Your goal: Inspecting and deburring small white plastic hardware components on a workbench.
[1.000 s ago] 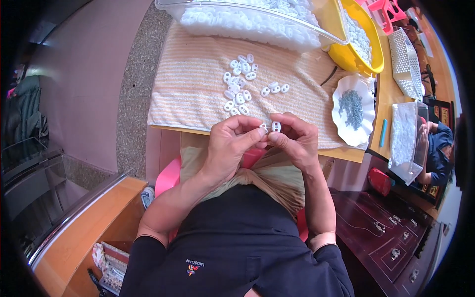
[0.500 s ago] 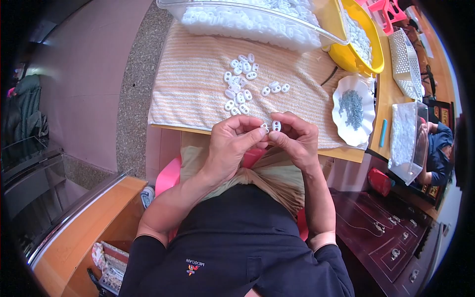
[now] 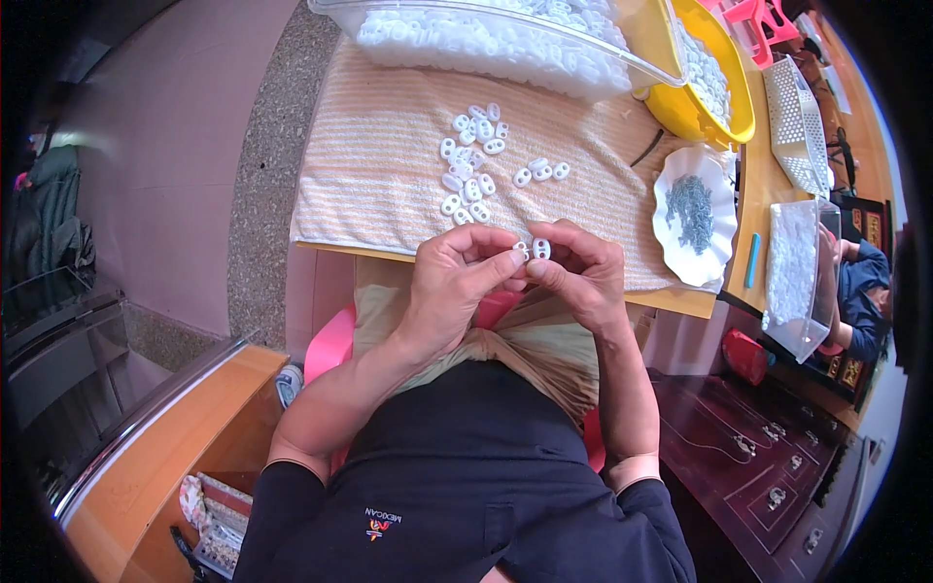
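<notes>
Just past the table's near edge, my two hands meet almost fingertip to fingertip. My left hand (image 3: 457,277) pinches a small white plastic piece with holes (image 3: 522,251) between thumb and forefinger. In my right hand (image 3: 585,267) a white oval two-hole plastic piece (image 3: 541,250) is held upright by thumb and fingers, close beside the other one. Farther off on the striped towel (image 3: 379,146) lies a loose cluster of similar white oval pieces (image 3: 472,190). Several more white pieces (image 3: 541,172) lie apart, to the right of that cluster.
A clear bin (image 3: 505,63) full of white pieces stands at the back. Beside it is a yellow basin (image 3: 736,102). On the right sits a wavy white dish (image 3: 719,248) of small metallic parts, then a blue stick (image 3: 752,260) and a clear box (image 3: 812,325). Another person (image 3: 865,291) sits far right.
My right fingers have shifted very slightly, and the oval piece in them has turned or moved a little left. The left hand and the scattered pieces look the same.
</notes>
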{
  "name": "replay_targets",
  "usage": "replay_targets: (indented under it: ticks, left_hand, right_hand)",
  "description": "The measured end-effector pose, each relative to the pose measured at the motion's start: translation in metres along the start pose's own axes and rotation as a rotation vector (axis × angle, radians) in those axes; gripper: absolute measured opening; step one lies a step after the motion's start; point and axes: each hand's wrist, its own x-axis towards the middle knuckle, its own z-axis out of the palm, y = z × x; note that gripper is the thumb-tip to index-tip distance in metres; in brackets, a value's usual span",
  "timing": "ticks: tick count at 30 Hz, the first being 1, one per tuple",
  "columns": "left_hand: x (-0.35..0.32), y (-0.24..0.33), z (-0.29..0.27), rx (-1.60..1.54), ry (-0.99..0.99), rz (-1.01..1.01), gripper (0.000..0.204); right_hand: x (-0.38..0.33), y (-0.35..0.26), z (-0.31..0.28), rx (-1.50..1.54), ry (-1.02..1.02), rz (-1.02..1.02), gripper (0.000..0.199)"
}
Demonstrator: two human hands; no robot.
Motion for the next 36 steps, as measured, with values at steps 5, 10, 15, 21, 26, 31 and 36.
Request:
replay_targets:
  ticks: [5, 10, 15, 21, 26, 31, 36]
  left_hand:
    - [-0.0010, 0.0049, 0.0005, 0.024, -0.014, -0.022, 0.015]
    - [0.0008, -0.0007, -0.0018, 0.024, -0.016, -0.009, 0.015]
    - [0.0010, -0.0022, -0.0032, 0.026, -0.015, -0.004, 0.016]
    - [0.0012, -0.0019, -0.0028, 0.018, -0.013, -0.038, 0.018]
    - [0.0006, 0.0000, -0.0013, -0.006, -0.019, -0.060, 0.019]
    - [0.0007, 0.0001, -0.0007, -0.019, -0.023, -0.072, 0.019]
    - [0.0010, -0.0007, -0.0005, -0.030, -0.024, -0.081, 0.019]
  right_hand:
    - [-0.0002, -0.0012, -0.0006, -0.016, -0.008, 0.012, 0.035]
    - [-0.0003, -0.0022, -0.0007, -0.052, -0.023, 0.024, 0.035]
    - [0.0004, -0.0018, -0.0003, -0.054, -0.033, 0.005, 0.035]
    - [-0.0002, -0.0022, 0.0000, -0.007, -0.037, 0.009, 0.034]
    - [0.0002, -0.0042, 0.0015, 0.011, -0.036, -0.001, 0.035]
    - [0.0001, -0.0031, 0.0013, 0.055, -0.039, -0.002, 0.035]
    - [-0.0015, -0.0017, -0.0010, -0.001, -0.056, -0.004, 0.034]
